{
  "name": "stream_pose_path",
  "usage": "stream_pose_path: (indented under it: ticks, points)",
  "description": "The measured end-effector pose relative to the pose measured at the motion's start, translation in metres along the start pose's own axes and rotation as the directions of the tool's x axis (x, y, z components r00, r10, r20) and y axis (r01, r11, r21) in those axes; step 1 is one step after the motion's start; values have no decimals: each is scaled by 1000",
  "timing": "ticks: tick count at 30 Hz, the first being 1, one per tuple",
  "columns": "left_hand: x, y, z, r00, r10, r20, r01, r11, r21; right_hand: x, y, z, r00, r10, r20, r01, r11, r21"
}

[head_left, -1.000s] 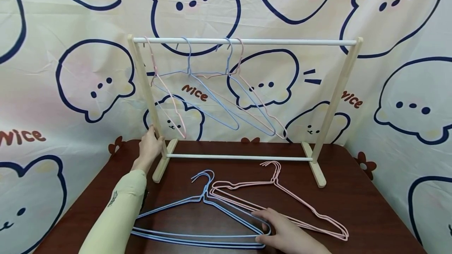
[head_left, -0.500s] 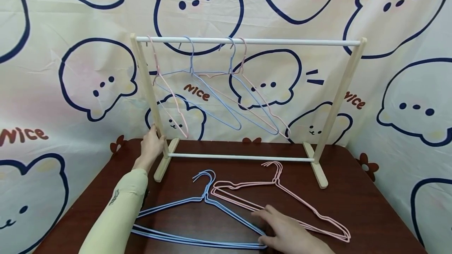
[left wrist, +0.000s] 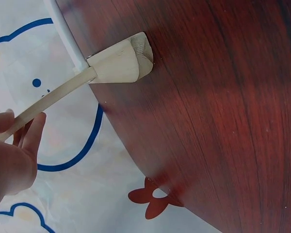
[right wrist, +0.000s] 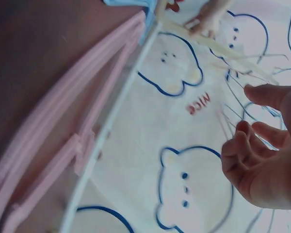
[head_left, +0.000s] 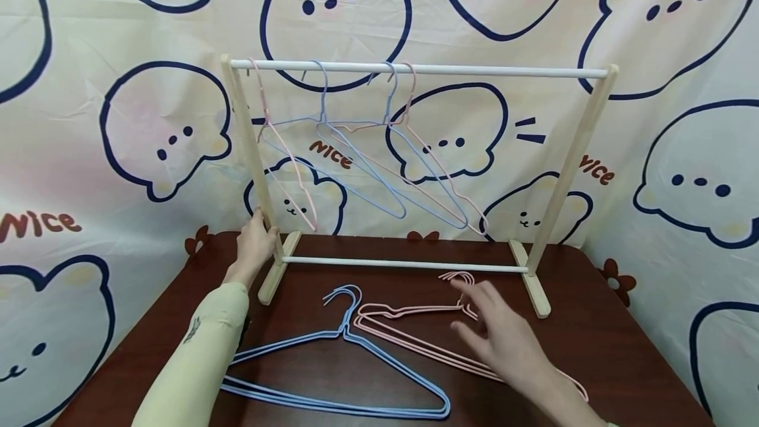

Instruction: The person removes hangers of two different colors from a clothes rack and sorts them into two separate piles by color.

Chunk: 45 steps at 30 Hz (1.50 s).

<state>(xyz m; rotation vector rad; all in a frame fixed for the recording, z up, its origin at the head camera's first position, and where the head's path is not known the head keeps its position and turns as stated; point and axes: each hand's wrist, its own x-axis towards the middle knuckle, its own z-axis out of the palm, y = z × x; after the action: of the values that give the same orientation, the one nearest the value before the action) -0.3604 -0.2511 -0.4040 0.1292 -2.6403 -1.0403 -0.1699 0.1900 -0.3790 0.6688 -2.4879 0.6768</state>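
My left hand (head_left: 255, 246) holds the left post (head_left: 252, 157) of a wooden rack low down, just above its foot. The left wrist view shows fingers and thumb around that post. My right hand (head_left: 504, 335) hovers over the pink hangers (head_left: 427, 350), fingers apart and slightly bent, nothing in its grasp. It hides part of their right side in the head view. To its left, a stack of blue hangers (head_left: 332, 405) lies on the table, hooks toward the rack. Blue hangers (head_left: 324, 94) and pink hangers (head_left: 412, 101) hang from the rack's white top bar (head_left: 504, 71).
The rack stands at the back of a dark brown table (head_left: 605, 348), its right foot (head_left: 536, 295) near the right side. A white lower bar (head_left: 403, 263) joins the feet. Behind is a cloth backdrop (head_left: 682, 150) printed with bears.
My right hand has let go of the blue hangers' right corner, then lifted and moved up and right over the pink hangers. The raised blue hanger has dropped onto its stack. The left hand stays on the post.
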Motion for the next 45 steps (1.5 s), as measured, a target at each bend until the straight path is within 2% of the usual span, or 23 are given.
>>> stream_pose_path:
  ticks: [4,9,13,20,28,33,40,45]
  points:
    - [0,2,0,1000,1,-17,-1,1000,7,17,2,-20,986,-74,-151,61,994,-90]
    - [0,3,0,1000,-3,-8,3,1000,10,33,5,-39,962,-124,-243,76,977,-200]
    - [0,2,-1,1000,0,-5,0,1000,13,41,7,-42,955,-149,-256,76,959,-272]
    - [1,1,1,1000,-3,-1,3,1000,20,57,14,-35,950,-149,-273,44,933,-358]
    - [0,1,0,1000,2,-6,-2,1000,14,78,33,-23,945,-154,-288,24,912,-409]
    - [1,0,-1,1000,-1,-6,1,1000,7,89,43,-18,931,-193,-310,44,902,-430]
    - [2,0,0,1000,-6,-3,6,1000,0,99,48,-14,923,-237,-304,76,885,-459]
    - [1,1,-1,1000,-15,6,15,1000,-3,100,51,-15,895,-289,-340,119,889,-441]
